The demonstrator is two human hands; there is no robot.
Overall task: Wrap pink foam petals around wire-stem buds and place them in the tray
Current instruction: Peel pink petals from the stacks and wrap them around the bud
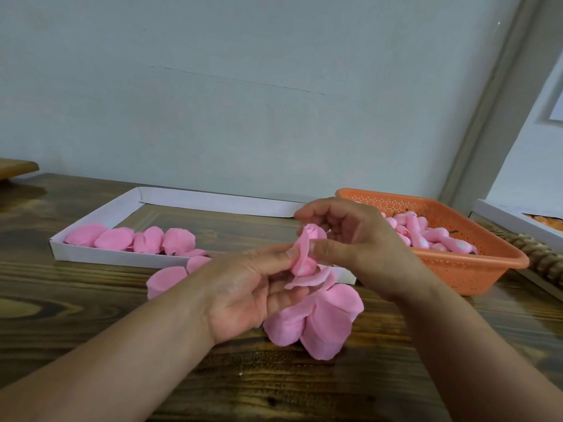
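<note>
Above the table's middle I hold a pink foam bud (304, 254) with petals partly wrapped around it. My left hand (253, 287) grips its lower part, thumb pressed to a petal; more pink petals (320, 324) hang below this hand. My right hand (350, 239) pinches the bud from the right with thumb and curled fingers. The wire stem is hidden. A white cardboard tray (128, 205) lies behind, with several wrapped pink flowers (131, 239) at its left end.
An orange perforated basket (475, 263) of pink buds (426, 236) stands at the right. Loose pink petals (167, 280) lie over the tray's front edge. A white box (518, 223) and a wooden beaded object (545, 260) sit at the far right. Wall close behind.
</note>
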